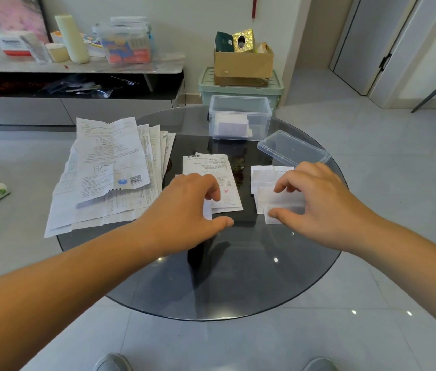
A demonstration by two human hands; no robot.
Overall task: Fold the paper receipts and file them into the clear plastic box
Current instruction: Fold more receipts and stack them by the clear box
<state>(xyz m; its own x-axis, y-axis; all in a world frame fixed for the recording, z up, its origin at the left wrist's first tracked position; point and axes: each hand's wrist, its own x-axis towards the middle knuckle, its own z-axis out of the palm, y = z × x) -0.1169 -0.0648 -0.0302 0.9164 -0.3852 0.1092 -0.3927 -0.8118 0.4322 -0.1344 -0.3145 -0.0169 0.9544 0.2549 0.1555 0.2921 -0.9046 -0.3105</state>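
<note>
The right hand (316, 204) is pinching a thin, floppy folded receipt (281, 203) by its edges near the glass table (238, 290)'s right edge, while the left hand (184, 210) is hovering with loosely curled fingers over the long receipt (211, 170), seemingly gripping nothing.

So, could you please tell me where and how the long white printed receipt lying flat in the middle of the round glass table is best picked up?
Take the long white printed receipt by its bare far end, from the clear plastic box side, sliding a fingertip under: it lies flat, and the left hand covers its near end.

Receipts (212, 180) white w/ black print, one red stamp. Table (238, 277) smoky grey glass; box (239, 117) clear. Crate (241, 89) pale green, carton (243, 62) brown.
</note>
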